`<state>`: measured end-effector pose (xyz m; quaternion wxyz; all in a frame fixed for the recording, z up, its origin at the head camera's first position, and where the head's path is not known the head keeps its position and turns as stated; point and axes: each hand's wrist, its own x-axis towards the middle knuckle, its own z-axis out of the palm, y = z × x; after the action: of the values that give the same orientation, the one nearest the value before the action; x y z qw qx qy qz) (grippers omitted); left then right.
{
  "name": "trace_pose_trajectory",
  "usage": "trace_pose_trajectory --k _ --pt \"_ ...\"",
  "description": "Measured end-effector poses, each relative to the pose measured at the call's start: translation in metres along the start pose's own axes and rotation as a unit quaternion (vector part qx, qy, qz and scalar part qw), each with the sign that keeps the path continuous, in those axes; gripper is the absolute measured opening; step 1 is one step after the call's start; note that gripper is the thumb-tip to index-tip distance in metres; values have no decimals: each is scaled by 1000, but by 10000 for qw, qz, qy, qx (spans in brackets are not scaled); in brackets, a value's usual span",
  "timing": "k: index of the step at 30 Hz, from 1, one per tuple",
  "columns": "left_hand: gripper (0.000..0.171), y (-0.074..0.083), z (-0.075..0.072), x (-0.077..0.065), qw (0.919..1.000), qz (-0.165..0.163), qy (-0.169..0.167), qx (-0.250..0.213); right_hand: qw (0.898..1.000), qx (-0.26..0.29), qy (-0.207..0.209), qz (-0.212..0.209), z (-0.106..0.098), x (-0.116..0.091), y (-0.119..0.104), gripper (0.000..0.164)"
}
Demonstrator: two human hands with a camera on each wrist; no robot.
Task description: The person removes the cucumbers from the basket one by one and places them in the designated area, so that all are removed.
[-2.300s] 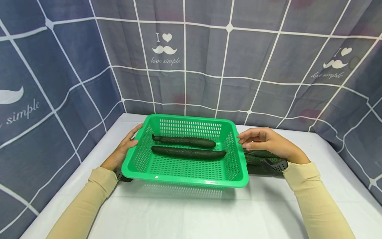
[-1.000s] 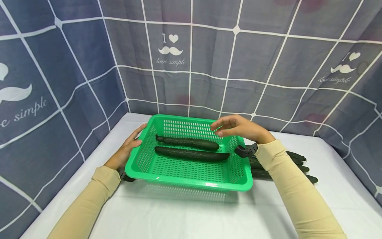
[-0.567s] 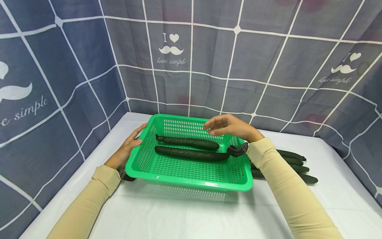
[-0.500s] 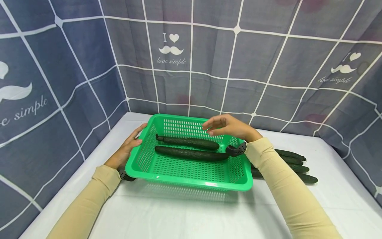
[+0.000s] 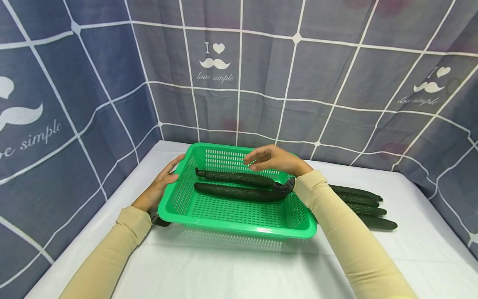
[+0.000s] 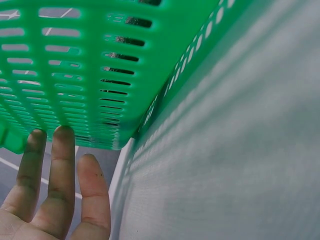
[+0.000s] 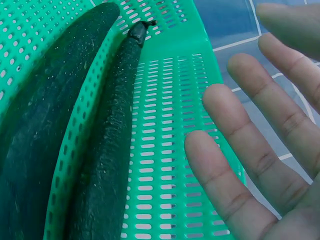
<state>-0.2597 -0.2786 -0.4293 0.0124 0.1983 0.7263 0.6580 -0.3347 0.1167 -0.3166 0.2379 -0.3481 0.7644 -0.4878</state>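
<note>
A green perforated plastic basket (image 5: pixel 235 231) stands on the white table. Inside it lie two long dark green cucumbers, the rear cucumber (image 5: pixel 231 177) and the front cucumber (image 5: pixel 231 191), roughly parallel. My left hand (image 5: pixel 157 189) rests against the basket's left side, thumb at the rim; in the left wrist view its straight fingers (image 6: pixel 62 175) are at the outer wall. Above the basket's back right part hovers my right hand (image 5: pixel 274 160), holding nothing, fingers loosely bent in the head view. The right wrist view shows its fingers (image 7: pixel 225 107) spread beside the cucumbers, apart from them.
Several more cucumbers (image 5: pixel 366 207) lie side by side on the table (image 5: pixel 224 270), right of the basket, partly hidden by my right sleeve (image 5: pixel 347 232). A grey-blue checked curtain (image 5: pixel 261 74) closes off the back and both sides.
My right hand has moved left from beside the basket's right rim to above its inside, uncovering more of the cucumbers on the table. My left hand stays at the basket's left side.
</note>
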Motion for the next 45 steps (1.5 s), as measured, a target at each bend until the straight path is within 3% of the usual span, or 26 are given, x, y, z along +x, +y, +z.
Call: trace_pose_trajectory --k 14,19,24,33,45 --pt "71 1 -1 -2 9994 -29 -155 -294 9996 182 -233 -8 7 18 5 41" --pt "72 1 -1 -2 9987 -52 -192 -473 9993 79 -356 72 12 22 11 46" --pt "72 0 -1 -1 9997 -65 -78 -242 9991 -92 -367 204 17 24 18 49" --pt "73 1 0 1 9995 -122 -56 -290 9983 -280 -342 376 19 24 27 46" --pt "73 -2 0 0 9983 -25 -66 -573 9948 -476 -710 559 25 26 33 42"
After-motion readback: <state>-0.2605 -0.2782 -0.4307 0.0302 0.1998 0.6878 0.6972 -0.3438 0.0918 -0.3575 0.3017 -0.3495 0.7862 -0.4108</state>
